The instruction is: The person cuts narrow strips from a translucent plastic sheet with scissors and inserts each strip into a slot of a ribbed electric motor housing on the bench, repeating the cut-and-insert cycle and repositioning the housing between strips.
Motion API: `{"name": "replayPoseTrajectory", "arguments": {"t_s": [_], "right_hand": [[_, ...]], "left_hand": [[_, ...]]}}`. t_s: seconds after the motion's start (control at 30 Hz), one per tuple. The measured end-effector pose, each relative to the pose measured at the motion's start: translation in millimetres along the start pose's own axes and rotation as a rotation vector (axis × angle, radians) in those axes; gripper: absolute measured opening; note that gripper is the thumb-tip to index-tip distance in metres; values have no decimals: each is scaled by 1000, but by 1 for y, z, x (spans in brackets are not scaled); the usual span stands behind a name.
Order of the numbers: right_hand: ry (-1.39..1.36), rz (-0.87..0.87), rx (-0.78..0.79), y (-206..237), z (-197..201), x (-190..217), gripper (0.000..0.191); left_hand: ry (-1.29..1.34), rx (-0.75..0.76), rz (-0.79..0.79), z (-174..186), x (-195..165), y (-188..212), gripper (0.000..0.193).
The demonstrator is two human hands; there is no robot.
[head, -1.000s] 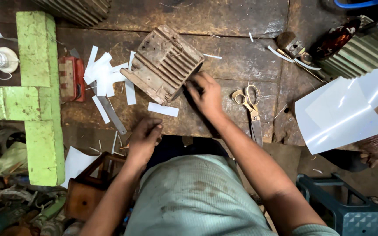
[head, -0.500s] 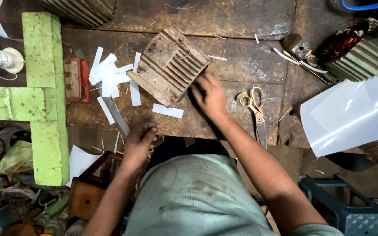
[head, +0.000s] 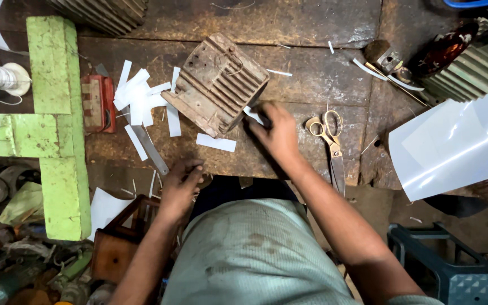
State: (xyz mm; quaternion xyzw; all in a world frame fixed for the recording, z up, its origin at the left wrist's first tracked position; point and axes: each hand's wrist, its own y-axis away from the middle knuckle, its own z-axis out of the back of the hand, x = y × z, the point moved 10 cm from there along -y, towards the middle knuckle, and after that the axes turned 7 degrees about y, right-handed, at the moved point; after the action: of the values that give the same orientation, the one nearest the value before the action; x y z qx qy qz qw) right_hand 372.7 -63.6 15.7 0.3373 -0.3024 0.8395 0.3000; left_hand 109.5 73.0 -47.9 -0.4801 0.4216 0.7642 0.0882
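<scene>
A rusty finned motor housing [head: 216, 85] lies tilted on the worn wooden bench [head: 312, 62]. My right hand [head: 278, 133] is at its open right end, fingers pinched on a small white paper strip [head: 253, 116] at the housing's mouth. My left hand [head: 179, 183] rests with curled fingers at the bench's front edge, below the housing; whether it holds anything is hidden. A loose white strip [head: 216, 142] lies between the two hands.
Brass-handled scissors [head: 329, 141] lie right of my right hand. Cut white strips [head: 139, 99], a steel ruler [head: 151, 149] and a red block [head: 97, 104] sit to the left by a green wooden frame [head: 52, 113]. Large white sheets [head: 453, 147] lie right; a blue stool [head: 453, 265] stands below.
My left hand slid back from the bench top to its front edge. My right hand stayed at the housing's open end. The view shifted slightly.
</scene>
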Motion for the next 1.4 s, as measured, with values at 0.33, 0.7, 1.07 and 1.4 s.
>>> {"name": "replayPoseTrajectory", "arguments": {"t_s": [0.33,0.7,1.07,1.4], "right_hand": [[-76,-64,11,-6,-16,-9,30],[-64,-109,-36,-3,-17,-10,20],[-89,1,-96,-7,-13,5,25],[-60,-278,-27,-7,-9,-14,27]], "left_hand": [[-23,45,-41,-7,-8,-3,28],[-93,-19,-292,-2,-71,-4,29],[-1096,28,-1106,-44,-232,15,73],[-1005,-17,-1104,-49,-218,6,65]]}}
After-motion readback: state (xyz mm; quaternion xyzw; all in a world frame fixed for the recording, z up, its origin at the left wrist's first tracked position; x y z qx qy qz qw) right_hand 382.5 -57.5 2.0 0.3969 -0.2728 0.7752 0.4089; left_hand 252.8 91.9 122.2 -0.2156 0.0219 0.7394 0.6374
